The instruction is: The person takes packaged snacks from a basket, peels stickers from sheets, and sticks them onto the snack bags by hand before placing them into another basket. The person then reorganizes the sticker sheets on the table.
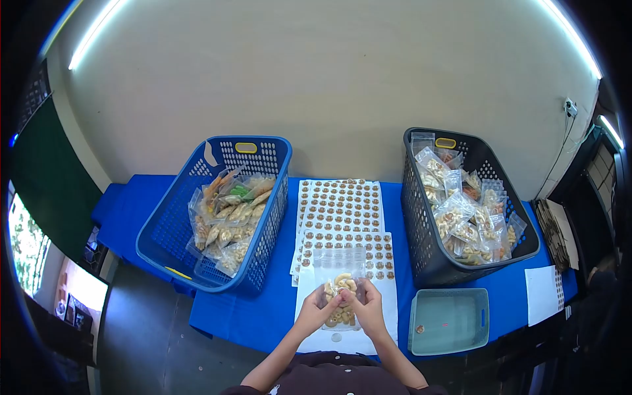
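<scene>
A clear plastic bag (340,264) of pale, ring-shaped snack pieces lies over the sticker sheets (342,214), close to the table's front edge. My left hand (318,312) grips the bag's left side, and my right hand (367,309) grips its right side. The thumbs of both hands meet over the middle of the bag, hiding part of its contents. Rows of round brown stickers cover the white sheets behind and under the bag; the lowest part of the top sheet is bare white.
Left stands a blue basket (266,240) of filled bags; right, a black basket (421,253) of stickered bags. A grey-green tray (449,322) holds a round sticker. Farther right are a white sheet (543,294) and stacked cardboard (557,234). Blue cloth (227,316) covers the table.
</scene>
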`<state>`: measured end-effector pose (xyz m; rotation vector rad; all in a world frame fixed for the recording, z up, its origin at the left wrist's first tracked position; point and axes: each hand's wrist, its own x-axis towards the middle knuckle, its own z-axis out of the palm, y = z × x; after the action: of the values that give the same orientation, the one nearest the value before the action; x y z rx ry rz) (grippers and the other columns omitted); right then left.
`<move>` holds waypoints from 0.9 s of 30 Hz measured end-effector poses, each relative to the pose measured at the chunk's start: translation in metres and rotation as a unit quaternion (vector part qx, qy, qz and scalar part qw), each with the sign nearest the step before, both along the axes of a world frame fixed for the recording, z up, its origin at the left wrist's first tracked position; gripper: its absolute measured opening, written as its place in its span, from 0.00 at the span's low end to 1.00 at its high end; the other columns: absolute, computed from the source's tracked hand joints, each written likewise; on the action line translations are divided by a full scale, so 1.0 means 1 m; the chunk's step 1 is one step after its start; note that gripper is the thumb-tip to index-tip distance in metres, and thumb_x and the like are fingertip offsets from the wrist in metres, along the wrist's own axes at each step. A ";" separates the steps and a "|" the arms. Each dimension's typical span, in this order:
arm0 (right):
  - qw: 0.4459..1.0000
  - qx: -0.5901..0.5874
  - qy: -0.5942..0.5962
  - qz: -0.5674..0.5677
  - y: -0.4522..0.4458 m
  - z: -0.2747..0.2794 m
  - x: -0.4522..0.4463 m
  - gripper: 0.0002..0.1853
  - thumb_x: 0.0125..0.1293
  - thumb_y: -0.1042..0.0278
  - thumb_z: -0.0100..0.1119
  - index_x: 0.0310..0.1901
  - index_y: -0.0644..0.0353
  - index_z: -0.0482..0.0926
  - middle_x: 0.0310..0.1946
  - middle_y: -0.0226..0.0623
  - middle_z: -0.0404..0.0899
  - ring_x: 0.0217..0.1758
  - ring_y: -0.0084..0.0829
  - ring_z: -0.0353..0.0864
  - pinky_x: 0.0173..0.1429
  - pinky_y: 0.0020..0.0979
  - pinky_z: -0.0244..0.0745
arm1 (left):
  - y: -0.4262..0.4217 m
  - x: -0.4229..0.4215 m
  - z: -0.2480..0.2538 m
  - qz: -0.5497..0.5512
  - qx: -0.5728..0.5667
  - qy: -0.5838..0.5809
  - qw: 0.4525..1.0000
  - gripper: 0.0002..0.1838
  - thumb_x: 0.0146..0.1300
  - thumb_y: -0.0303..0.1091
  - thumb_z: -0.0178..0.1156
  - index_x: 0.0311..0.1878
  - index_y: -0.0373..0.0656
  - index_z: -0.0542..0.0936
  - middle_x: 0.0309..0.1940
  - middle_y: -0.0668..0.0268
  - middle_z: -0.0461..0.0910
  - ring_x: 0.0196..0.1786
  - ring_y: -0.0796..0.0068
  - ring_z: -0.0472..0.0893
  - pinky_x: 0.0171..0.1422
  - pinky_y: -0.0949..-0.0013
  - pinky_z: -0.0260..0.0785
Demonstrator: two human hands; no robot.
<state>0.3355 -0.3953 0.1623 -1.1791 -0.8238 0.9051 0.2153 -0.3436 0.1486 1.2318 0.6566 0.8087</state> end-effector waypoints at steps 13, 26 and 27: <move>0.998 0.005 0.067 -0.021 -0.002 -0.008 0.001 0.09 0.63 0.67 0.53 0.38 0.64 0.72 0.32 0.29 0.75 0.36 0.15 0.72 0.41 0.20 0.67 | 0.000 -0.003 -0.003 -0.021 -0.003 0.033 0.999 0.19 0.63 0.39 0.52 0.50 0.32 0.70 0.41 0.63 0.76 0.41 0.81 0.75 0.45 0.78 0.69; 0.997 0.023 0.065 0.015 0.000 -0.009 -0.001 0.11 0.63 0.69 0.52 0.44 0.65 0.68 0.39 0.33 0.73 0.44 0.20 0.71 0.47 0.23 0.67 | 0.003 0.002 0.005 0.017 0.029 0.022 0.999 0.17 0.63 0.37 0.52 0.48 0.31 0.72 0.38 0.63 0.78 0.40 0.81 0.76 0.43 0.78 0.69; 0.996 0.025 0.079 0.020 0.001 -0.011 0.000 0.11 0.63 0.69 0.52 0.44 0.64 0.67 0.39 0.33 0.73 0.44 0.20 0.71 0.48 0.23 0.67 | 0.003 0.002 0.006 0.014 0.015 0.018 1.000 0.17 0.63 0.37 0.52 0.48 0.31 0.72 0.38 0.63 0.78 0.40 0.82 0.75 0.44 0.78 0.69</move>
<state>0.3355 -0.3948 0.1508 -1.0376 -0.7401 0.9925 0.2168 -0.3410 0.1550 1.2693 0.6943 0.8251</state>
